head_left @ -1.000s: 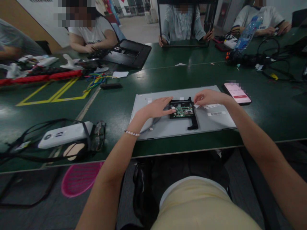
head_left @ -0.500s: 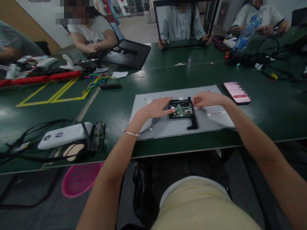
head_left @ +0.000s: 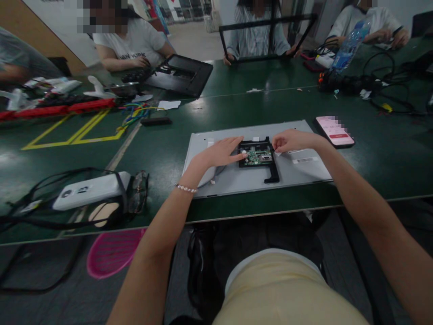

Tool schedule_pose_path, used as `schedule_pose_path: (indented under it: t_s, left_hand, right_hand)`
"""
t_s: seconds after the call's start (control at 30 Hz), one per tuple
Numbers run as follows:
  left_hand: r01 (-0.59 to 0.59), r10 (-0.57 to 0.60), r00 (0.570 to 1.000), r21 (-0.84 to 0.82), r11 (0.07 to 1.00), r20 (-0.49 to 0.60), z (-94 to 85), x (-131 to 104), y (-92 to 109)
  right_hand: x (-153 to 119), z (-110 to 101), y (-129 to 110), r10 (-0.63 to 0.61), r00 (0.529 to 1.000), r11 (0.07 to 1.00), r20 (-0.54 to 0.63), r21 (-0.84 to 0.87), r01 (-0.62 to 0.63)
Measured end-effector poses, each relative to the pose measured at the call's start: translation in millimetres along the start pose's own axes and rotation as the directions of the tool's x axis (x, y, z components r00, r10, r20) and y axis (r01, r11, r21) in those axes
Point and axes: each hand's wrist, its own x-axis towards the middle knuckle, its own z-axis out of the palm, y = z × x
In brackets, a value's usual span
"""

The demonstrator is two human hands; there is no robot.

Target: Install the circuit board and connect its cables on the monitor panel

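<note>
A grey metal panel (head_left: 233,183) lies flat on the green table. On its middle sits a black plastic bracket (head_left: 273,174) around a green circuit board (head_left: 259,157). My left hand (head_left: 223,152) rests with its fingers spread at the left side of the bracket, the thumb at the board's left edge. At the bracket's right edge, the fingers of my right hand (head_left: 287,141) are pinched together, and whatever is between them is too small to make out. A small white tab shows just below those fingertips.
A phone (head_left: 334,131) lies right of the panel. To the left are a white device (head_left: 91,192) with black cables and glasses (head_left: 138,192). Across the table, people handle a black frame (head_left: 267,20) and a black panel (head_left: 182,74); a bottle (head_left: 350,45) stands back right.
Across the table, a person's black frame has tilted, its top edge lower now. Another person's hand has shifted near the black panel. My hands have hardly moved.
</note>
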Motion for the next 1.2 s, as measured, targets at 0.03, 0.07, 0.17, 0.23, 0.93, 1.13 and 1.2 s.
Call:
schedule_pose_path:
  t_s: [0.03, 0.07, 0.17, 0.23, 0.93, 1.13, 1.2]
  left_hand:
    - [-0.001, 0.001, 1.0, -0.002, 1.0, 0.001, -0.2, -0.1, 0.0]
    - [-0.002, 0.002, 1.0, -0.005, 1.0, 0.001, -0.3, -0.1, 0.0]
    - [-0.002, 0.002, 1.0, -0.01, 1.0, -0.003, 0.0, 0.1, -0.5]
    - [-0.004, 0.004, 1.0, -0.013, 1.0, -0.002, 0.8, 0.7, -1.1]
    - [-0.009, 0.008, 1.0, -0.006, 1.0, -0.002, 0.5, 0.4, -1.4]
    - [0.005, -0.005, 1.0, -0.009, 1.0, 0.01, 0.2, 1.0, -1.4]
    - [0.007, -0.007, 1.0, -0.011, 1.0, 0.013, -0.4, 0.9, -1.0]
  right_hand:
    - [-0.1, -0.1, -0.6, 0.004, 1.0, 1.0, -0.002, -0.004, -0.004]
    - [-0.2, -0.2, -1.0, 0.006, 1.0, 1.0, -0.003, -0.007, -0.006]
    - [-0.5, -0.3, -1.5, 0.008, 1.0, 1.0, -0.005, -0.007, -0.008]
    - [-0.2, -0.1, -1.0, 0.007, 1.0, 1.0, -0.01, -0.013, -0.008]
    - [-1.8, -1.4, 0.6, -0.006, 1.0, 1.0, -0.031, 0.009, 0.006]
    - [-6.3, -4.7, -0.5, 0.026, 0.989, 0.986, -0.144, 0.167, -0.002]
    - [-6.5, -4.3, -1.4, 0.051, 0.985, 0.976, -0.164, 0.219, -0.014]
